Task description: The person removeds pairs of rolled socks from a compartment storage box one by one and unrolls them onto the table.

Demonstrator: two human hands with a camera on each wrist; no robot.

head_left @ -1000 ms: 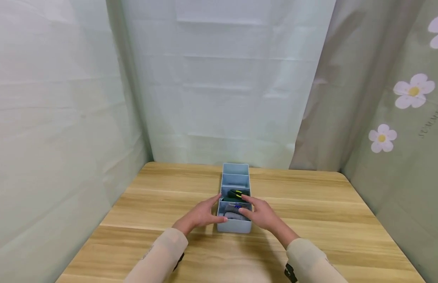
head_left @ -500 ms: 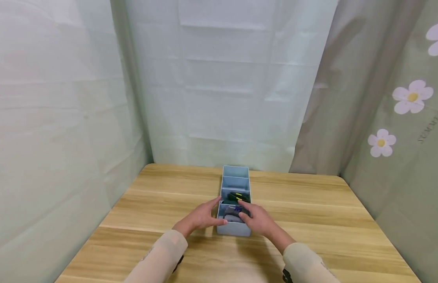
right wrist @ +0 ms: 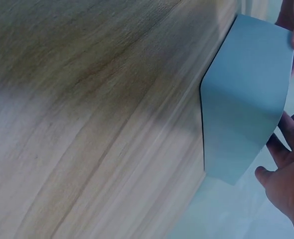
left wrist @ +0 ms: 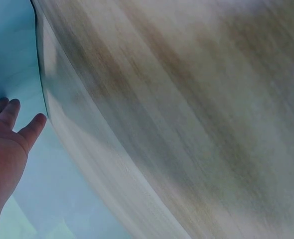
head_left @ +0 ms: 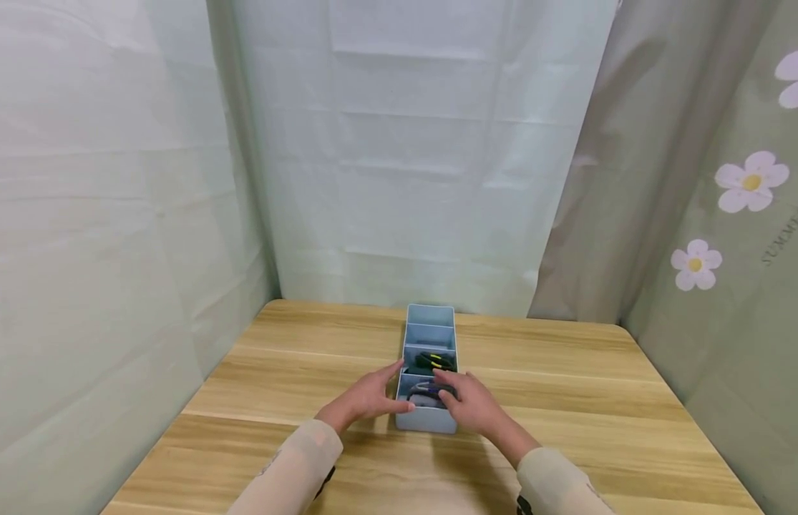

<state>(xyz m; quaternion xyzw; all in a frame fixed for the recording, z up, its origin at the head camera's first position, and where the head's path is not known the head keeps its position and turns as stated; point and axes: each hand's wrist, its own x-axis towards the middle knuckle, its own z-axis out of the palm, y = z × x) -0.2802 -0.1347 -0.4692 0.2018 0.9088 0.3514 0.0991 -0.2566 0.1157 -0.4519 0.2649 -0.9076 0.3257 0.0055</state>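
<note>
**Pale cream with a touch of black**

From where I stand, the left sleeve (head_left: 292, 468) is pale cream, faintly pinkish, with a small grey marking (head_left: 270, 462) along its outer side. The right sleeve (head_left: 556, 476) matches in cream, plain and rounded at its cuff. Something black peeks out beneath each: one dark piece (head_left: 325, 481) at the left, another dark bit (head_left: 524, 506) at the right, both too small to make out.

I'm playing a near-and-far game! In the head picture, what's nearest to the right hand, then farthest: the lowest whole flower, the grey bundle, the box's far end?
From the right hand:
1. grey bundle, in the box's front compartment, beside the thumb
2. box's far end, ahead
3. lowest whole flower, right-hand curtain
</note>
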